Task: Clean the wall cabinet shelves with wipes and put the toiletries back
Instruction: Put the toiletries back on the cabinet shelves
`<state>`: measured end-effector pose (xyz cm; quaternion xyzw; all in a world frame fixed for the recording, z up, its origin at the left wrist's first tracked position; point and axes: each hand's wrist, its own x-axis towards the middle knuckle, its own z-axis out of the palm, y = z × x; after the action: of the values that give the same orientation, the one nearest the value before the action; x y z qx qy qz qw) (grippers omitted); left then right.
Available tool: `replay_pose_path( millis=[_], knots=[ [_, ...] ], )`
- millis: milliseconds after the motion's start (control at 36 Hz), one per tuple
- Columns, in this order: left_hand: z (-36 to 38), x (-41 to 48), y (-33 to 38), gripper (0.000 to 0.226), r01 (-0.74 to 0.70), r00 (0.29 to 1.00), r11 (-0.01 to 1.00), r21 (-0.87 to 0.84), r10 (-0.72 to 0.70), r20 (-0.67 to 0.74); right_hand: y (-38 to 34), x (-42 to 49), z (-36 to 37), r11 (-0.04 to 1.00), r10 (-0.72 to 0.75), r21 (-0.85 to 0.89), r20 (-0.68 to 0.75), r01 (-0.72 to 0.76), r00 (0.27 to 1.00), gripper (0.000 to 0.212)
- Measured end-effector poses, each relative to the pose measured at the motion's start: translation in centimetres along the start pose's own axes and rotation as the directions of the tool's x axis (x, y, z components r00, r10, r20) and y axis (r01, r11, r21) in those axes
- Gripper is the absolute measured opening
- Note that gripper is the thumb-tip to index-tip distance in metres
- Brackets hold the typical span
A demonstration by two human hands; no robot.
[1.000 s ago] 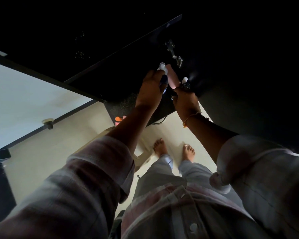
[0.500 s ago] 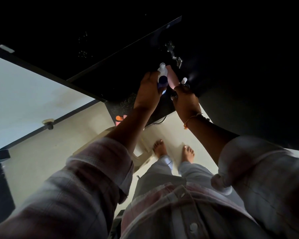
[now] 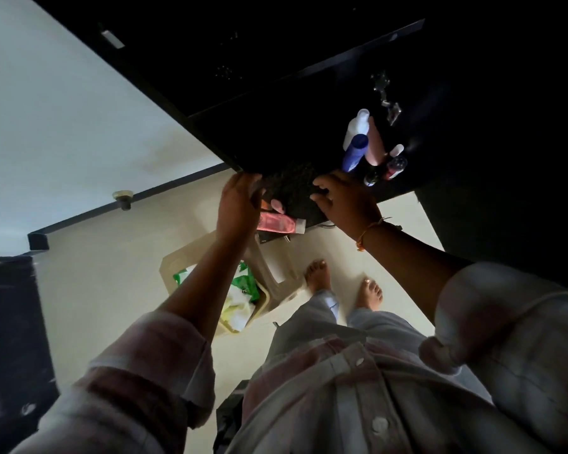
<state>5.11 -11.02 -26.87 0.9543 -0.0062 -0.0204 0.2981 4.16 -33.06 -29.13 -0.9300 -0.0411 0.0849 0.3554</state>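
- Nearest, below the hands: a stool (image 3: 277,273) on the floor carries a green wipes pack (image 3: 243,283), kept within easy reach, it seems.
- Left hand (image 3: 235,208) clenched on the near corner of the shelf (image 3: 276,139); a pink tube (image 3: 277,223) shows just beneath it, and I cannot tell whether it is held.
- Right hand (image 3: 345,199) curled over the same front edge, nothing visibly in it; likely steadying.
- Just beyond the right hand: bottles (image 3: 354,152) clustered upright toward the dark back corner.
- Shelf beyond the left hand is bare: room there for the tube.
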Motion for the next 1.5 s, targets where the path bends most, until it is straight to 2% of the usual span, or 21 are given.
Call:
replay_pose_path(
  millis=[139,250,417,667,861,1000,1111,1250,1361,1500],
  knots=[
    [-0.2,-1.2,-2.3,0.042,0.097,0.989,0.995,-0.004,-0.096,0.112,-1.9,1.0,1.9,0.998,-0.043,0.040,0.162,0.037,0.986,0.036],
    [0.0,-1.6,-3.0,0.045,0.086,0.986,0.996,-0.005,-0.085,0.144,-3.2,1.5,3.5,0.997,-0.067,0.049,0.235,0.057,0.970,0.040],
    [0.5,-1.3,-2.8,0.040,0.058,0.981,0.998,0.011,-0.059,0.184,-4.4,2.3,5.2,0.999,-0.048,-0.002,0.231,0.050,0.972,0.034],
    [1.7,-0.3,-3.1,0.020,0.014,0.969,0.997,0.073,-0.031,0.245,-4.8,3.0,6.1,0.988,-0.006,-0.151,0.214,0.039,0.977,0.024],
    [2.1,0.1,-2.9,0.018,-0.010,0.969,0.995,0.097,-0.015,0.248,-5.2,3.0,6.4,0.991,-0.011,-0.128,0.240,0.043,0.971,0.024],
    [2.3,0.6,-2.5,0.017,-0.003,0.977,0.995,0.103,-0.019,0.213,-4.7,2.7,5.7,0.997,0.005,-0.075,0.195,0.010,0.981,0.023],
    [2.6,1.6,-1.5,0.012,-0.055,0.981,0.996,0.069,0.041,0.189,-3.2,1.7,3.8,0.994,0.106,0.006,0.034,-0.106,0.994,0.021],
    [4.2,3.8,1.0,0.023,-0.091,0.974,0.996,-0.010,0.091,0.206,-0.2,-0.4,1.3,0.957,0.287,0.028,-0.190,-0.287,0.939,0.014],
    [6.1,5.4,3.9,0.026,-0.146,0.966,0.989,-0.025,0.148,0.210,2.5,-1.6,-0.4,0.936,0.337,-0.016,-0.249,-0.352,0.908,0.009],
    [8.6,6.8,5.7,0.025,-0.194,0.945,0.980,-0.042,0.198,0.259,4.2,-2.2,-1.1,0.940,0.331,0.026,-0.301,-0.340,0.894,0.013]
  ],
)
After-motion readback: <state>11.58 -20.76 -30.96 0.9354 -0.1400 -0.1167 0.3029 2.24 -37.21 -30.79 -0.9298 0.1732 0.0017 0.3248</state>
